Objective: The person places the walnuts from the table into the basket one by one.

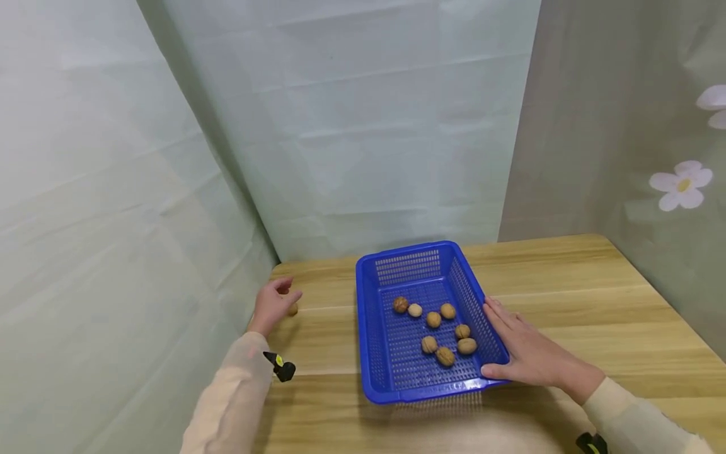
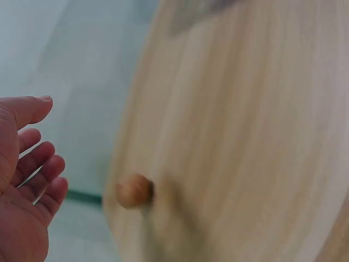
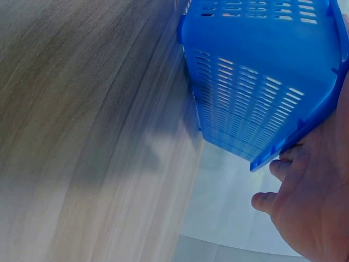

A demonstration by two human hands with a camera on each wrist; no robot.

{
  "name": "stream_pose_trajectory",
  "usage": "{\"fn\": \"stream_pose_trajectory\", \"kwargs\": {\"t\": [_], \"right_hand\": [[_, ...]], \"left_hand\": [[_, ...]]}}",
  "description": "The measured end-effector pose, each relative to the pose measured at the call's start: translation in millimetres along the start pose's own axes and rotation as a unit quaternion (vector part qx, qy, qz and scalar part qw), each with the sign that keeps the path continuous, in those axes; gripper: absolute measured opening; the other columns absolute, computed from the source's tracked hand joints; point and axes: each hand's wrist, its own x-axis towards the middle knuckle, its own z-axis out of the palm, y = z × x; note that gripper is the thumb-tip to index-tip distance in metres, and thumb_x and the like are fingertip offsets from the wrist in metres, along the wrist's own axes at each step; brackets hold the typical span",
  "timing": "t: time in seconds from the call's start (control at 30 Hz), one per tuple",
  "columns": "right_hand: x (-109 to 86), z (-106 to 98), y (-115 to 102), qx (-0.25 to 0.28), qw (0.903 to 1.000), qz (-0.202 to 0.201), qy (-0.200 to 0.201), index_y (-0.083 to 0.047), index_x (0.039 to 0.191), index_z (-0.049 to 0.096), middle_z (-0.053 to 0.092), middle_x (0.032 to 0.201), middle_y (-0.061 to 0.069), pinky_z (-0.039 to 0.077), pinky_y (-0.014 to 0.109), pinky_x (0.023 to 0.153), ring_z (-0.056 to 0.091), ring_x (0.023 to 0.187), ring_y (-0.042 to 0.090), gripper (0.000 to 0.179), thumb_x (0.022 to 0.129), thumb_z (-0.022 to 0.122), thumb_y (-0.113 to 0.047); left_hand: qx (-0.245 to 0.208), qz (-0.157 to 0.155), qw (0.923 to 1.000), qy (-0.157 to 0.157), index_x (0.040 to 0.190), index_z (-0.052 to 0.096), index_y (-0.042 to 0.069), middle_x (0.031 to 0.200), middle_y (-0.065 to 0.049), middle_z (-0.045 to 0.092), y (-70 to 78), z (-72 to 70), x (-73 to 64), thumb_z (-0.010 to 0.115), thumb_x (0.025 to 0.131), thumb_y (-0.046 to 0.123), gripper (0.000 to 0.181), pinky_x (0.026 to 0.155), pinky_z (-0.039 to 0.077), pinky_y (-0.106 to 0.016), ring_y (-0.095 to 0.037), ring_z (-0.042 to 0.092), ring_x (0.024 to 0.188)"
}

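A blue plastic basket [image 1: 374,378] with slotted walls stands on the wooden table and holds several walnuts [image 1: 445,357], along with a darker brown round nut [image 1: 400,304] and a small pale one [image 1: 415,310]. My right hand [image 1: 533,353] rests on the basket's right rim near the front corner, fingers stretched along the side and thumb on the rim. At the table's left edge, my left hand [image 1: 272,308] hovers beside a round brown nut [image 2: 134,191]. In the left wrist view its fingers are loosely bent and apart from that blurred nut, with nothing held.
The wooden table [image 1: 595,302] extends to both sides of the basket. Pale cloth [image 1: 351,126] hangs behind it and along its left side. A grey-green curtain with white flowers [image 1: 682,185] hangs at the right.
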Motion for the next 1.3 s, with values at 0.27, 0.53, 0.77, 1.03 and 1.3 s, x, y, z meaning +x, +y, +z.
{"fn": "stream_pose_trajectory", "kwargs": {"t": [0.27,0.53,0.77,1.03,1.3], "right_hand": [[0.9,-0.3,-1.0,-0.001,1.0000,0.005,-0.002,0.001,0.153,0.015,0.010,0.159,0.016,0.023,0.065,0.106,0.017,0.143,0.038,0.112,0.076,0.073,-0.057],[1.2,3.7,-1.1,-0.003,1.0000,0.007,-0.002,-0.001,0.153,0.014,0.008,0.160,0.013,0.023,0.065,0.106,0.016,0.143,0.037,0.112,0.076,0.072,-0.058],[1.3,3.4,-0.4,-0.006,1.0000,0.005,-0.001,-0.001,0.153,0.013,0.006,0.160,0.013,0.023,0.065,0.106,0.016,0.143,0.037,0.113,0.076,0.073,-0.058],[1.9,2.3,-1.4,-0.003,1.0000,0.000,0.001,-0.001,0.153,0.014,0.006,0.160,0.012,0.023,0.066,0.105,0.018,0.143,0.036,0.113,0.075,0.074,-0.057],[1.2,1.8,-0.5,-0.001,1.0000,-0.004,0.004,0.001,0.153,0.016,0.008,0.160,0.014,0.025,0.067,0.104,0.019,0.142,0.038,0.112,0.076,0.073,-0.057]], "left_hand": [[0.010,-0.061,0.9980,-0.015,0.135,0.050,-0.005,0.132,-0.028,0.051,-42.7,8.7,0.7,0.070,0.088,0.024,0.059,0.096,0.043,-0.050,-0.040,0.048,0.120],[0.049,-0.083,0.9953,-0.010,0.137,0.043,-0.011,0.135,-0.032,0.046,-69.0,15.3,-2.7,0.069,0.087,0.024,0.066,0.099,0.041,-0.052,-0.045,0.049,0.120],[0.074,-0.092,0.9927,-0.026,0.140,0.040,-0.010,0.135,-0.031,0.047,-74.6,24.8,-1.4,0.072,0.086,0.026,0.073,0.102,0.038,-0.053,-0.045,0.046,0.122],[0.104,-0.055,0.9929,-0.011,0.132,0.052,-0.006,0.128,-0.029,0.054,-65.4,38.1,-3.0,0.071,0.086,0.019,0.056,0.100,0.038,-0.054,-0.046,0.050,0.117],[0.056,-0.023,0.9972,-0.044,0.130,0.056,-0.005,0.119,-0.023,0.060,-32.7,55.9,-4.9,0.073,0.086,0.017,0.051,0.090,0.047,-0.048,-0.036,0.058,0.107]]}}
